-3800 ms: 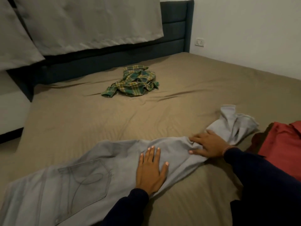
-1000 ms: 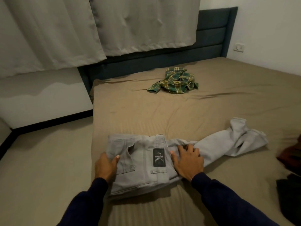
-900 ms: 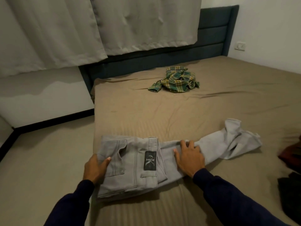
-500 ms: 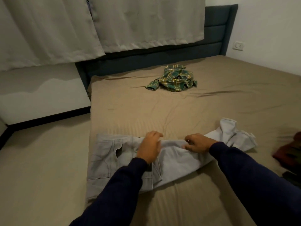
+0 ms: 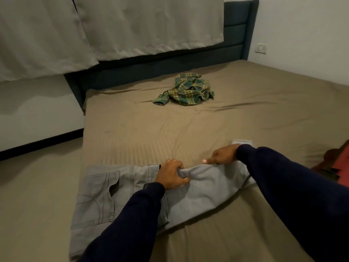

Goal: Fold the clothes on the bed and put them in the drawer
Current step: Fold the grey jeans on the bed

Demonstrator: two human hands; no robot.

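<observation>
Grey jeans [image 5: 105, 193] lie across the near left part of the tan bed [image 5: 188, 129], waist end folded over at the left edge. My left hand [image 5: 171, 176] grips a bunch of the leg fabric at the far edge, just right of the waist. My right hand [image 5: 222, 156] pinches the same far edge further right. My right sleeve hides most of the leg ends; only a pale hem tip [image 5: 241, 142] shows. A crumpled green plaid shirt [image 5: 186, 89] lies in the middle of the bed, far from both hands.
A red garment [image 5: 340, 163] with dark cloth beside it lies at the right edge. A dark blue headboard [image 5: 236, 35] and grey curtains [image 5: 132, 25] stand behind the bed. The floor [image 5: 37, 186] runs along the bed's left side. A wall socket [image 5: 261, 48] is at far right.
My hands left the flat-pressed jeans; both moved up to the far edge of the legs and took hold of the fabric. The left hand crossed from the waist to the middle.
</observation>
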